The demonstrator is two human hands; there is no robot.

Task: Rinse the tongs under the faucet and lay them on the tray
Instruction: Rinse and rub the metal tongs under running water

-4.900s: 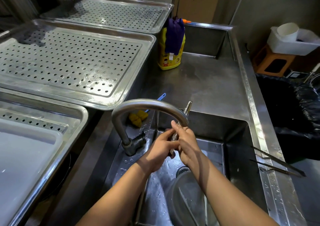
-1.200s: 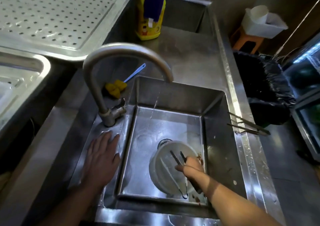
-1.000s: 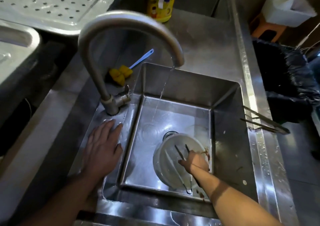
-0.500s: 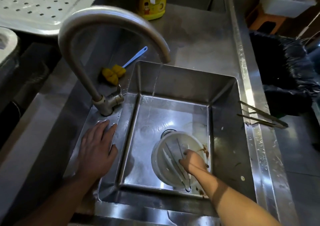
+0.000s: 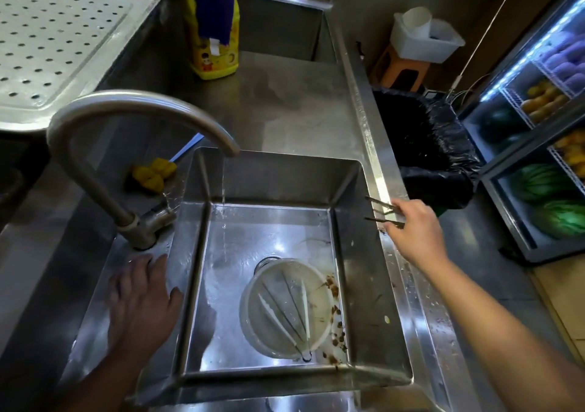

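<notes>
Right now my right hand (image 5: 414, 231) is out at the sink's (image 5: 354, 221) right rim, fingers (image 5: 391, 228) on the dark metal tongs (image 5: 380, 211) lying across that edge, tips poking over the basin. Grip looks like it's closing on the handle end, but I cannot tell whether it's clenched or only touching; the palm hides the contact. My left hand (image 5: 142, 297) is flat on the wet counter (image 5: 285, 104) just beside the faucet (image 5: 126, 120) base, released, holding nothing, probably bracing while I lean right. Faucet runs a thin stream into the basin's left rear, so rinsing water is ready. Down in the sink a white plastic bowl (image 5: 253, 313) sits over the drain area with a white pair of tongs (image 5: 278, 313) and another thin pair inside, parked there out of the stream; brown food scraps (image 5: 334, 288) lie just beside the bowl. The perforated steel tray (image 5: 63, 32) sits up left, well apart from the rim tongs, bare where visible. My judgement: this is the pickup step for the rim pair, rinse and tray both not yet done. Next needs a firm pinch so both arms lift together, then a swing left under the stream.
</notes>
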